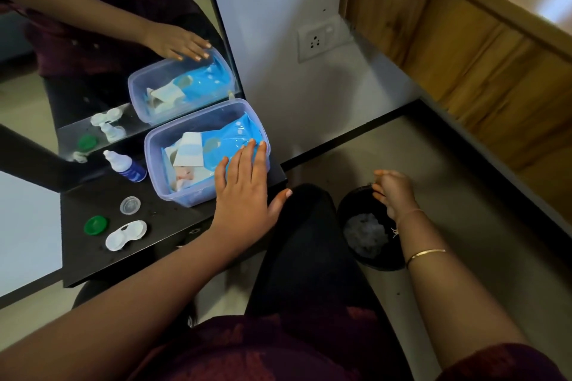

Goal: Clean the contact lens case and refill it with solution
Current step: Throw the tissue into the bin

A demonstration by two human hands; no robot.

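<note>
Your left hand (244, 192) flat, steadying the clear plastic tub (161, 145) at the tabletop's right edge; right hand (394, 192) loosely curled, apparently empty, over the black floor bin (349, 210), likely discarding waste.

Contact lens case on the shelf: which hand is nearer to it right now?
Left. The left hand rests on the plastic container, just right of the contact lens case. The right hand is far off, over the black bin on the floor.
</note>
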